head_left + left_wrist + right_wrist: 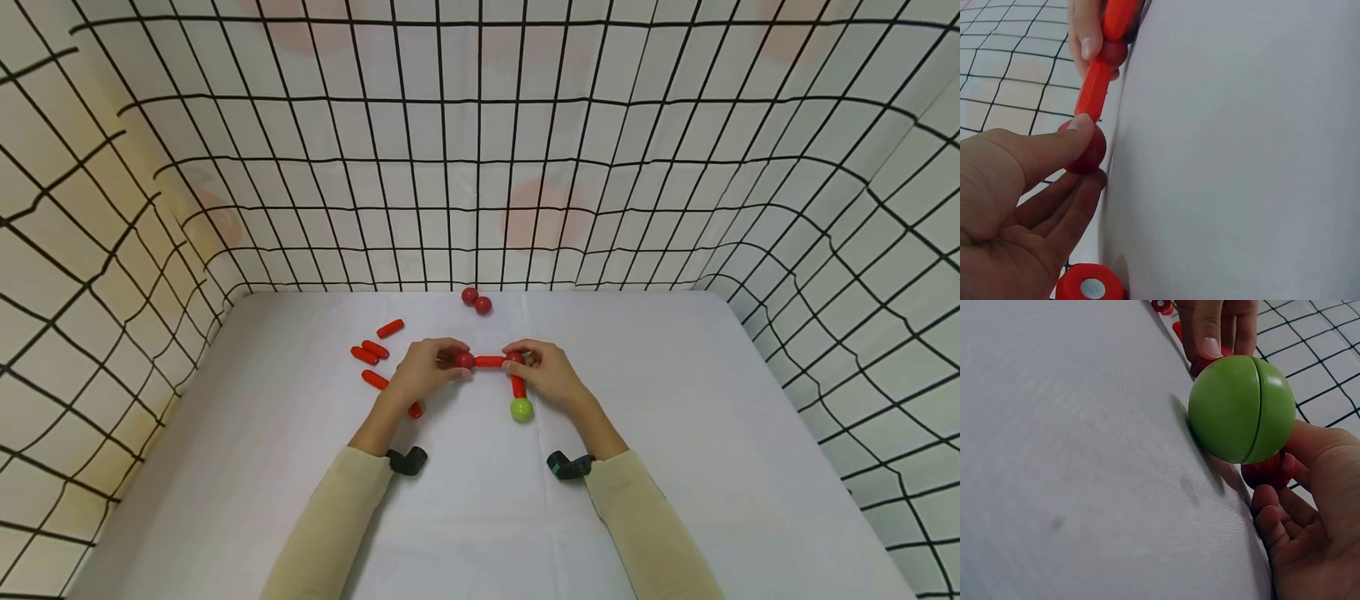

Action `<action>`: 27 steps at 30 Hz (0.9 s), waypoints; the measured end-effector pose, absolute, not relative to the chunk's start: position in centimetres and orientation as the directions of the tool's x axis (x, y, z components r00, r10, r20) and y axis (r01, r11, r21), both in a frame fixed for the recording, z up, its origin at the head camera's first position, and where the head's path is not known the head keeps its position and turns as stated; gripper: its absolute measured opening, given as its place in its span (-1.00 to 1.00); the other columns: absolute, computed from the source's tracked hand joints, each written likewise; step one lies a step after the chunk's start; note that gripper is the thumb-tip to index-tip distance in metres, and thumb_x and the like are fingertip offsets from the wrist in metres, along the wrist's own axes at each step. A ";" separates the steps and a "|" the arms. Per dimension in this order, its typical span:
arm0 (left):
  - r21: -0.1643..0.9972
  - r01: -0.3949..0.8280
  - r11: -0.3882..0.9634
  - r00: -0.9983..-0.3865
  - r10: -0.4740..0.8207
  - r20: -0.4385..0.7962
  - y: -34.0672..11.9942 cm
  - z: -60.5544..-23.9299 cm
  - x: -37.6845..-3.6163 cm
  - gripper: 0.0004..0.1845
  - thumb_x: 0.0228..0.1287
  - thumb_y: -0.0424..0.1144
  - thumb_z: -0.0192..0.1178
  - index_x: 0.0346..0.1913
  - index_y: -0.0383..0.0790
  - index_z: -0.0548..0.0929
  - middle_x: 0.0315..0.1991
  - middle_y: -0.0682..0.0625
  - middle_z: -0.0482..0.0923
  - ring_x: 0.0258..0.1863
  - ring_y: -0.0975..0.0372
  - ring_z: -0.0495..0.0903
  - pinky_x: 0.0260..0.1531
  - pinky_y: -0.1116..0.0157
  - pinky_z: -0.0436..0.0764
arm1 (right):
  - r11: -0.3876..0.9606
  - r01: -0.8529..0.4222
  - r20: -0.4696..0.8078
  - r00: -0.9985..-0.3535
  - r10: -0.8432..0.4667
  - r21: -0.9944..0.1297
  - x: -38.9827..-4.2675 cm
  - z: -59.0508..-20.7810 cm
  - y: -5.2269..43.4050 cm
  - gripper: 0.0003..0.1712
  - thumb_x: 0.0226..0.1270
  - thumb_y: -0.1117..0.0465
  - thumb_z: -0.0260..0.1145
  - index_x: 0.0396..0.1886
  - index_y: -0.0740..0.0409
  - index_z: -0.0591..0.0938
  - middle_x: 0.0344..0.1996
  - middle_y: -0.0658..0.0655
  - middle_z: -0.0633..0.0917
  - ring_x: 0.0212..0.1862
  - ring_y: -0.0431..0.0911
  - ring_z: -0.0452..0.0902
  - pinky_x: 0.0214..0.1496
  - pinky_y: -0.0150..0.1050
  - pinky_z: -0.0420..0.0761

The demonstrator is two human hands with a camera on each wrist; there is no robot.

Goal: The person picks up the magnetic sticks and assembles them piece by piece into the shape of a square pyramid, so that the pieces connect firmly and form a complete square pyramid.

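2 hands busy: your left hand (427, 367) pinches red plastic ball (464, 360), right hand (543, 371) pinches far ball (514, 357) on short red rod (489, 362). Uneven squeeze could pop joint, roll green plastic ball (521, 409) across tabletop (675, 417).

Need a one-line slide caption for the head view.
Both hands, left hand and right hand, hold a red ball-and-rod chain ending in a green ball on a white table.

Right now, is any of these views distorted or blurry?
Head view: wide-angle lens bows the black grid walls, light soft and even. Left wrist view: the left hand fills the corner, slightly soft. Right wrist view: the green ball looms large with a faint shadow on the white table.
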State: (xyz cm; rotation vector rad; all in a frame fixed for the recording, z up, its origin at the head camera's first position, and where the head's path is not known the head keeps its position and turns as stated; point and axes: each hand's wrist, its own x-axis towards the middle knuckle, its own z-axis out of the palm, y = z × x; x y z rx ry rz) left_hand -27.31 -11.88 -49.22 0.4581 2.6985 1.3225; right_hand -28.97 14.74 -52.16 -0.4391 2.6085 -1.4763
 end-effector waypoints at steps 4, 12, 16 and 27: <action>0.781 0.225 0.582 -0.949 0.313 0.040 -11.7 -49.2 -27.3 -0.58 0.26 -0.27 0.46 0.19 -0.15 0.70 -0.02 -0.04 0.75 0.01 0.13 0.71 0.13 0.17 0.70 | 0.480 -0.193 0.046 -0.953 -0.300 -0.856 -28.7 -52.0 14.7 -0.67 0.38 0.02 0.45 0.09 -0.04 0.74 -0.28 0.06 0.66 -0.27 -0.01 0.48 -0.29 -0.31 0.48; 0.768 0.229 0.598 -0.949 0.311 0.041 -11.8 -49.4 -27.4 -0.58 0.26 -0.24 0.47 0.17 -0.13 0.71 -0.02 -0.03 0.75 0.01 0.13 0.71 0.14 0.16 0.70 | 0.541 -0.266 0.072 -0.933 -0.353 -0.798 -29.2 -52.1 14.1 -0.64 0.37 -0.01 0.45 0.13 -0.11 0.74 -0.03 -0.01 0.67 -0.05 -0.02 0.49 -0.01 -0.16 0.55; 0.772 0.229 0.593 -0.947 0.319 0.036 -11.7 -49.6 -27.3 -0.57 0.25 -0.23 0.48 0.19 -0.14 0.71 -0.01 -0.02 0.76 0.02 0.13 0.71 0.14 0.16 0.70 | 0.565 -0.327 0.087 -0.908 -0.409 -0.757 -29.6 -51.7 13.6 -0.64 0.36 0.03 0.46 0.12 -0.05 0.75 0.05 0.01 0.70 0.07 -0.01 0.53 0.18 -0.03 0.57; 0.752 0.222 0.621 -0.954 0.296 0.037 -12.3 -48.9 -27.2 -0.52 0.31 -0.20 0.43 0.27 -0.17 0.68 0.06 -0.06 0.75 0.03 0.10 0.72 0.14 0.13 0.70 | 0.615 -0.293 0.036 -0.918 -0.394 -0.732 -28.7 -50.6 13.8 -0.73 0.41 0.08 0.41 0.06 -0.06 0.74 -0.07 0.01 0.72 -0.01 -0.02 0.53 0.05 -0.13 0.59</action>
